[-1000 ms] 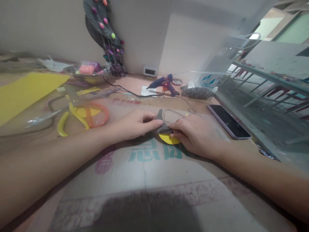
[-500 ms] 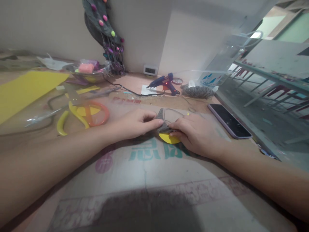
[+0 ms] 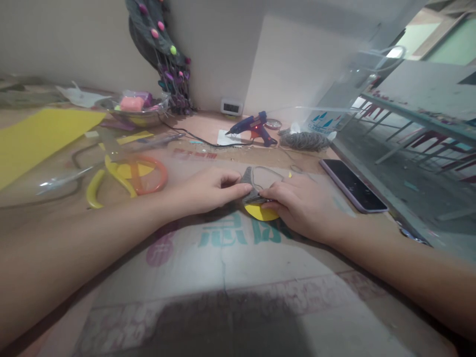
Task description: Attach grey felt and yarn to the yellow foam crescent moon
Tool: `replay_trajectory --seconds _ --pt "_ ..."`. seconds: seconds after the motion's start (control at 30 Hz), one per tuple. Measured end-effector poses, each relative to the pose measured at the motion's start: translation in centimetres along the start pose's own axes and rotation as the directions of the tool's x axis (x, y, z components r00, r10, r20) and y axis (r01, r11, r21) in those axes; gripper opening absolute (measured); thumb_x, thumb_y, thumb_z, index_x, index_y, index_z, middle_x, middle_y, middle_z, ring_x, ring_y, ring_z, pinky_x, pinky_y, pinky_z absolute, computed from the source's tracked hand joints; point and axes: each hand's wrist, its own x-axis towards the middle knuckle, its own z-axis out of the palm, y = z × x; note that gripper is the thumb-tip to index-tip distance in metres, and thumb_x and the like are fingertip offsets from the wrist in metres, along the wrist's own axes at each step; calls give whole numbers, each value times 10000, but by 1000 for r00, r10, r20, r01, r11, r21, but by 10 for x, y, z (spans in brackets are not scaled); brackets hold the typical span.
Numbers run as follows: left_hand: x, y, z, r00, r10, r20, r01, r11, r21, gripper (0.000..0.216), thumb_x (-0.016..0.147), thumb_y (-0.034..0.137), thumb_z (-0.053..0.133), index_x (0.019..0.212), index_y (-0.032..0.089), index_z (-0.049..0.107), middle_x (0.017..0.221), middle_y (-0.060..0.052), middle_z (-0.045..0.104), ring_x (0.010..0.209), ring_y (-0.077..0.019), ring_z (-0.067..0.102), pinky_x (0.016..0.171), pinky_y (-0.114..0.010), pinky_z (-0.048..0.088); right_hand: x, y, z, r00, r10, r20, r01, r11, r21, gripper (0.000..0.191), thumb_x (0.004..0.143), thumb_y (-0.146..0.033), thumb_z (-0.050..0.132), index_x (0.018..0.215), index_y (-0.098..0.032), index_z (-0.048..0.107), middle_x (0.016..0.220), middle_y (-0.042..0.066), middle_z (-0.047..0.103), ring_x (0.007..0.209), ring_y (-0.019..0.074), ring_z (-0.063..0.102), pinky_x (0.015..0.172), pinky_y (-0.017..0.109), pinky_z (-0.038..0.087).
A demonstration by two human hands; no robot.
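Observation:
My left hand (image 3: 210, 190) and my right hand (image 3: 302, 204) meet at the middle of the table. Both pinch a small grey felt piece (image 3: 249, 187) that lies over a yellow round cutout (image 3: 261, 213). A thin grey string (image 3: 268, 171) loops out behind the piece. My left fingertips press its left edge; my right fingertips press its lower right edge. Both hands rest on a printed woven sack (image 3: 230, 258) spread under them.
A blue glue gun (image 3: 253, 127) with a black cord and a bundle of grey twine (image 3: 303, 141) lie at the back. A phone (image 3: 351, 186) lies to the right. Yellow and orange scissors (image 3: 126, 176), a yellow sheet (image 3: 37, 139) and a bowl (image 3: 136, 111) are at the left.
Hardly anything has moved. My left fingertips have slid a little to the right along the grey piece, and the view has dipped slightly.

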Motion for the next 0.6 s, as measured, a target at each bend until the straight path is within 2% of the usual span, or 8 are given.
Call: replay_trajectory --seconds 0.2,0.6 --pt "0 -2 1 1000 6 -7 -6 1000 -2 412 911 475 465 624 180 454 547 49 444 520 -95 419 511 -239 278 3 -4 -6 997 65 -40 -65 998 14 226 950 -247 465 902 -147 662 726 48 678 647 156 549 589 286 309" --pt "0 -2 0 1000 9 0 -9 1000 -12 416 915 483 456 631 179 461 562 44 448 534 -97 425 510 -237 284 6 -6 -7 999 34 -9 -34 999 16 257 959 -253 445 870 -152 664 678 40 651 636 159 530 583 282 297"
